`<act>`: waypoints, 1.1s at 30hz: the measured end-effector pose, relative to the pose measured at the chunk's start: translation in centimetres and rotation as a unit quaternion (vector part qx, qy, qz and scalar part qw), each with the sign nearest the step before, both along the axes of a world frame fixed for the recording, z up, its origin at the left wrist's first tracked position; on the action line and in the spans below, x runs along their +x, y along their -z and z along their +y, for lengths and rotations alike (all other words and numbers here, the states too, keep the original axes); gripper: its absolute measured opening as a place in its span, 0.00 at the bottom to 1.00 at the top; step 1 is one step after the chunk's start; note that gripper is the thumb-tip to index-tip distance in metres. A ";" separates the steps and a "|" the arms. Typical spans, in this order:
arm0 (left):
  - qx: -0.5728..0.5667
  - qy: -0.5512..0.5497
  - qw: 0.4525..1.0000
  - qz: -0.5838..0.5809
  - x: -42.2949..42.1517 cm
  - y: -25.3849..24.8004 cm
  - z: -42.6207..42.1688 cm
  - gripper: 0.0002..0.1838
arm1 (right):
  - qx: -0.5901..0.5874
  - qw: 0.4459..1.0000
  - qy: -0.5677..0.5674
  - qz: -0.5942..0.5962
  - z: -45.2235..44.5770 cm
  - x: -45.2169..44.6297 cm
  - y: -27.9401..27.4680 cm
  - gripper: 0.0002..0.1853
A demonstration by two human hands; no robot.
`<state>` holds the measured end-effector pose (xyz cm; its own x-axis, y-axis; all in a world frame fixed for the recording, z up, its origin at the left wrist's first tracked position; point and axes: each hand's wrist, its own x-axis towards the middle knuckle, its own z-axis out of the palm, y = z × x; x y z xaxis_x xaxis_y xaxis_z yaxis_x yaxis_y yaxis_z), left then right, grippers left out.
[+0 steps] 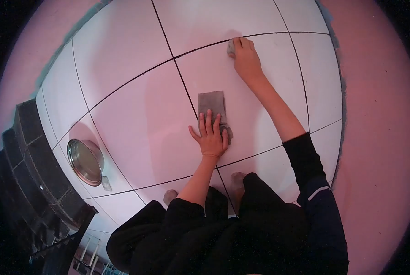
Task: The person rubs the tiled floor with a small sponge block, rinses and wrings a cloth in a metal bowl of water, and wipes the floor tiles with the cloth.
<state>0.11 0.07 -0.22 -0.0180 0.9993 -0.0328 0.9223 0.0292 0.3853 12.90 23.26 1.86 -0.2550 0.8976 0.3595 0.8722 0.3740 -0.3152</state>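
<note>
My left hand (210, 137) lies with its fingers spread on a folded grey cloth (211, 101), which rests on the white tiled surface near the middle of the view. A darker crumpled part of the cloth shows beside the thumb. Farther up and to the right, my right hand (246, 57) is closed around a small grey wad (231, 47), pressed to the tiles beside a dark joint line. What the wad is made of is too small to tell.
A round metal bowl (85, 162) stands at the left, with a small pale piece (106, 183) beside it. Dark tiled steps (40, 156) border the left side. Pink walls (374, 114) flank the tiles. My bare feet (170, 197) show at the bottom.
</note>
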 end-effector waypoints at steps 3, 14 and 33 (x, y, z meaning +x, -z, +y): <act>-0.008 -0.003 1.000 -0.003 0.0 0.0 0.1 0.29 | -0.052 0.997 -0.011 -0.052 -1.9 -1.1 1.2 0.20; 0.005 0.001 1.000 0.003 0.0 -0.1 -0.2 0.28 | -0.039 0.996 0.045 -0.063 1.2 -1.7 0.5 0.22; -0.011 0.012 1.000 0.012 0.0 -0.3 0.2 0.29 | -0.430 0.499 0.072 0.749 2.9 10.9 -3.4 0.19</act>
